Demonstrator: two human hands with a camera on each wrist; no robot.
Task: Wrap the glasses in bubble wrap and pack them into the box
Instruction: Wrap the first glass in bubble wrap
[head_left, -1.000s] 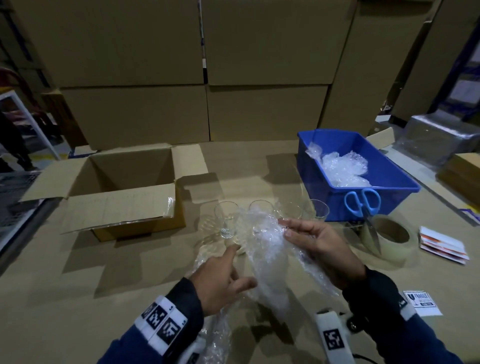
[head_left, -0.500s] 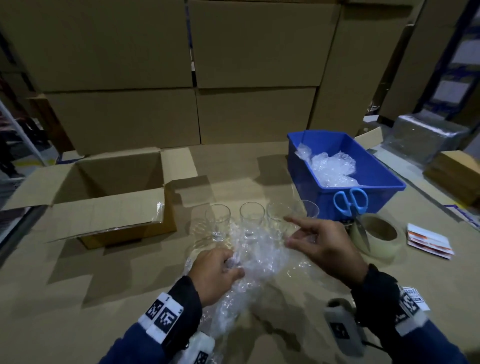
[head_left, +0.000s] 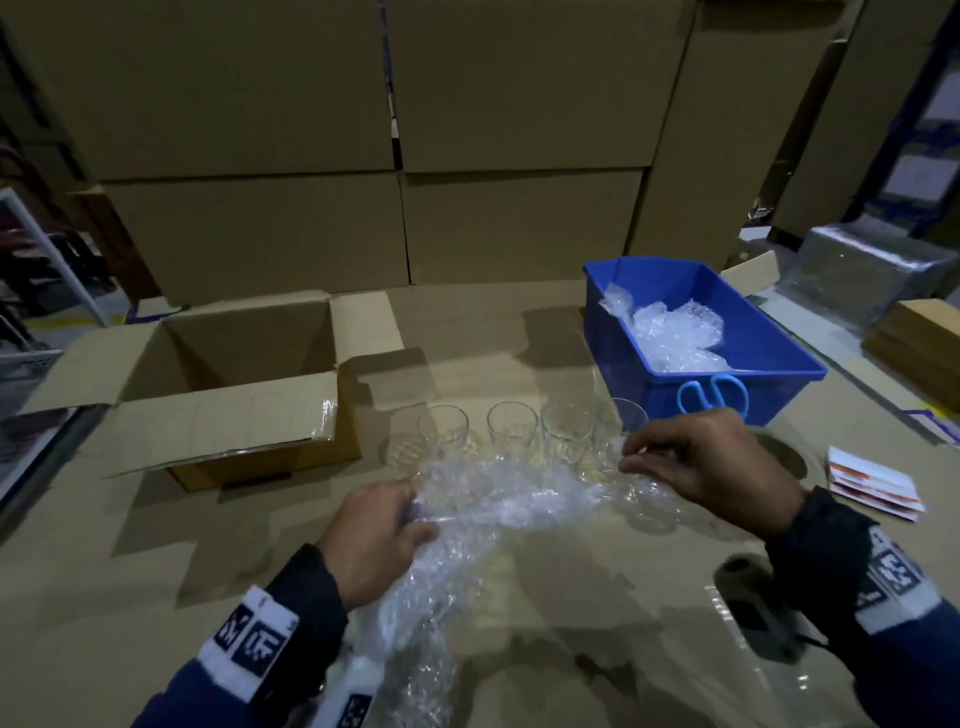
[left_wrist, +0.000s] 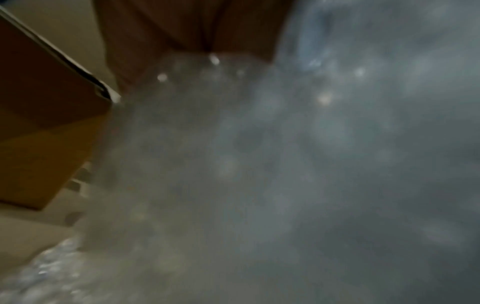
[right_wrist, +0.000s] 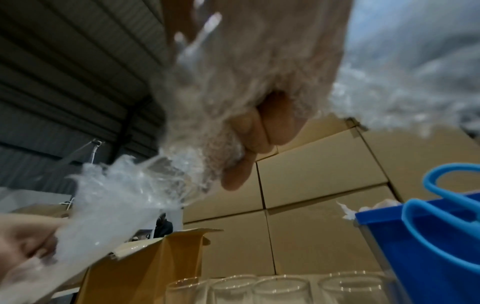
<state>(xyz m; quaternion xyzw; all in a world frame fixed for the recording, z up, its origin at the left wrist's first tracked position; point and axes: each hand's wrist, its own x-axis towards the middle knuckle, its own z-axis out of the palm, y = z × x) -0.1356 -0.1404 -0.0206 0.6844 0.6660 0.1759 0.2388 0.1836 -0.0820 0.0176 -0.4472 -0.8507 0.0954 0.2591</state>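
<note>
A sheet of bubble wrap (head_left: 498, 499) is stretched between my two hands above the table. My left hand (head_left: 384, 525) grips its left end and my right hand (head_left: 675, 457) pinches its right end (right_wrist: 197, 115). The wrap (left_wrist: 285, 164) fills the blurred left wrist view. Several clear glasses (head_left: 511, 434) stand upright in a row just beyond the wrap, and their rims (right_wrist: 280, 288) show low in the right wrist view. An open cardboard box (head_left: 228, 374) sits to the left with its flaps spread.
A blue bin (head_left: 727, 353) holding more bubble wrap stands at the right, with blue-handled scissors (head_left: 711, 395) on its near rim. Small cards (head_left: 872, 483) lie at the far right. Stacked cartons (head_left: 395, 156) wall off the back.
My hands have moved apart and pulled the bunched bubble wrap out into a wide band. My right hand shifted right, in front of the rightmost glass.
</note>
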